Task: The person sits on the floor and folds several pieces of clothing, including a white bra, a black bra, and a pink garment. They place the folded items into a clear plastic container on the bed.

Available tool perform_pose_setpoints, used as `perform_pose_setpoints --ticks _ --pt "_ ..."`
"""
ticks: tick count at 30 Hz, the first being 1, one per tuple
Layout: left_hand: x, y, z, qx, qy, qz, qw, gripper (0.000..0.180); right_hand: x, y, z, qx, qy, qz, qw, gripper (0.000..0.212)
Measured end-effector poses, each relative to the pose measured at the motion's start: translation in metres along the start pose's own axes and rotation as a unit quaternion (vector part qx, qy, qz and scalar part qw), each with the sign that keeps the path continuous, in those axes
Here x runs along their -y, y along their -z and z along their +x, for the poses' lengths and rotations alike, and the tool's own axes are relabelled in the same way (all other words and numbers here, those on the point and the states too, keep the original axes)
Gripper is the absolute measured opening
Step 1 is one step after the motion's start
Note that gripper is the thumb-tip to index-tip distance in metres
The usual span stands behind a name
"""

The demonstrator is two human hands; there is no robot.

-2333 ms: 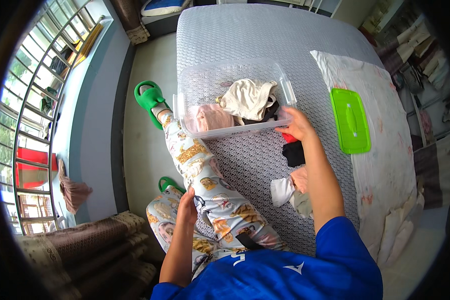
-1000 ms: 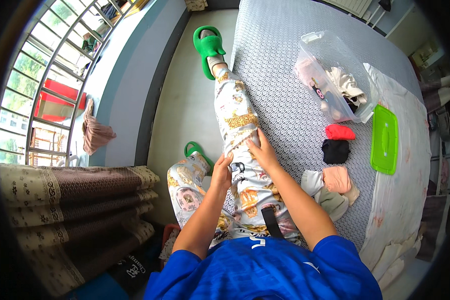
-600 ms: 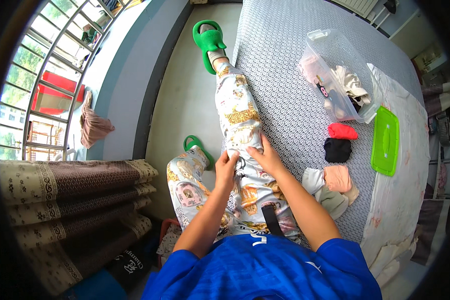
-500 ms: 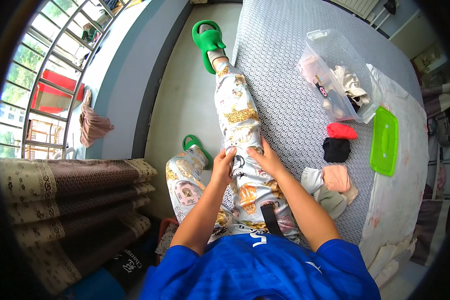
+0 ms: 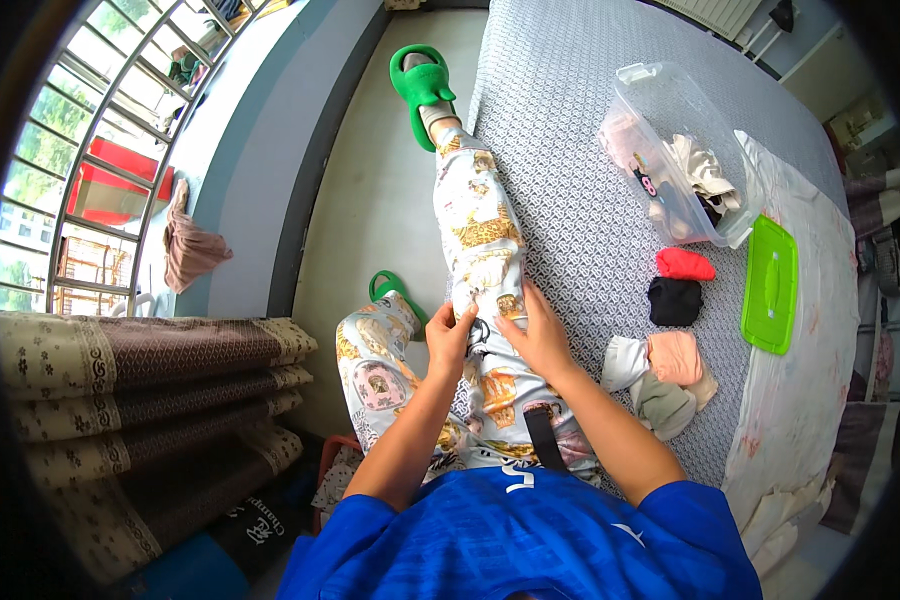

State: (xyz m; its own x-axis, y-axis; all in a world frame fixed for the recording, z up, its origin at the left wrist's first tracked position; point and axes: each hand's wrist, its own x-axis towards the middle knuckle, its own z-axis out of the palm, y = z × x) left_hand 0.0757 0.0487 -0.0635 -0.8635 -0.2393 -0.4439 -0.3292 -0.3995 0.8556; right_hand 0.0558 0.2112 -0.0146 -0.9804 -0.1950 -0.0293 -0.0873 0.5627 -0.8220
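Note:
My right leg, in patterned trousers (image 5: 487,230), stretches along the edge of the bed. My left hand (image 5: 450,340) grips the left side of the knee, thumb on top and fingers curled under it. On the other side my right hand (image 5: 538,340) clasps the same knee, its thumb lying over the cloth. The undersides of both hands' fingers are hidden by the leg. A green slipper (image 5: 422,90) is on the foot of this leg. The bent left leg hangs beside the bed, with another green slipper (image 5: 390,285) on its foot.
On the patterned bed (image 5: 570,180), a clear plastic box (image 5: 660,140) holds clothes. Near it lie a red bundle (image 5: 685,264), a black bundle (image 5: 674,301), folded pale clothes (image 5: 665,405) and a green lid (image 5: 769,285). Rolled curtains (image 5: 160,360) and a barred window (image 5: 90,150) are at left.
Both hands have shifted slightly back toward my body along the knee. The view has moved a little; the clothes, box and lid stay where they were.

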Motion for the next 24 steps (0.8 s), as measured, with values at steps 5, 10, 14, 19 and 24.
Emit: perform_pose_setpoints --ticks 5,10,14,19,24 --pt "-0.001 0.008 -0.001 0.042 0.041 0.063 0.996 0.032 0.009 0.006 -0.015 -0.019 0.005 -0.033 0.999 0.068" --pt "-0.004 0.018 0.010 0.076 0.094 -0.009 0.993 0.028 0.012 0.003 -0.016 -0.024 0.015 -0.062 0.998 0.069" --pt "-0.004 0.015 0.009 0.063 0.066 -0.016 0.996 0.029 0.003 -0.002 -0.013 -0.035 0.032 -0.067 0.997 0.072" --pt "0.001 0.015 0.009 0.061 0.069 -0.012 0.996 0.034 0.006 -0.003 -0.012 -0.026 0.018 -0.085 0.996 0.075" --pt "-0.001 0.031 0.019 0.089 0.073 0.036 0.993 0.042 0.007 0.006 -0.022 -0.009 0.035 -0.074 0.997 0.075"
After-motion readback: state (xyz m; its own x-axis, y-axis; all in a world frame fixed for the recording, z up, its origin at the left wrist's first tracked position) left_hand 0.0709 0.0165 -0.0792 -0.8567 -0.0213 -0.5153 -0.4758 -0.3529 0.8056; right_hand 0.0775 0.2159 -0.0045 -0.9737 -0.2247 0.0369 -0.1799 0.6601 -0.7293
